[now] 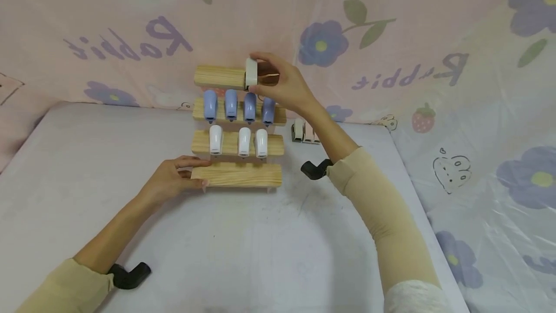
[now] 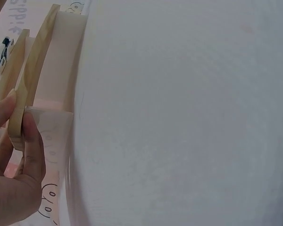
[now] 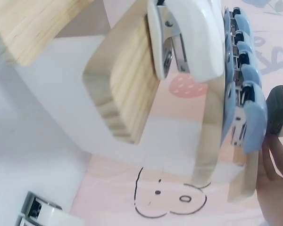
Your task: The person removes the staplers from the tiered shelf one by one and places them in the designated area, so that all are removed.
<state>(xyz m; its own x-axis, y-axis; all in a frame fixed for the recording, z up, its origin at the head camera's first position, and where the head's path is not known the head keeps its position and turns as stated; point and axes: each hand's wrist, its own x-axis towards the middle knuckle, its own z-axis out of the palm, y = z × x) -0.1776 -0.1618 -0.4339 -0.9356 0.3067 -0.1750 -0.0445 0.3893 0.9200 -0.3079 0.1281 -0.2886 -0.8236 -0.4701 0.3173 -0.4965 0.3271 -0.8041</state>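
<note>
I see plain beige on both distant forearms: the left sleeve (image 1: 65, 286), and the right sleeve (image 1: 384, 216) near the right edge of the tabletop (image 1: 239, 250), wrinkled partway up and meeting off-white fabric (image 1: 416, 298). A bent black stub (image 1: 130, 277) juts from the left cuff (image 1: 99, 278), its twin (image 1: 314, 170) from the right.

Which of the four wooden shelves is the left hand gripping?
The bottom shelf: the left hand grips its left end. It sits lowest, below the middle shelf bearing three white staplers.
</note>
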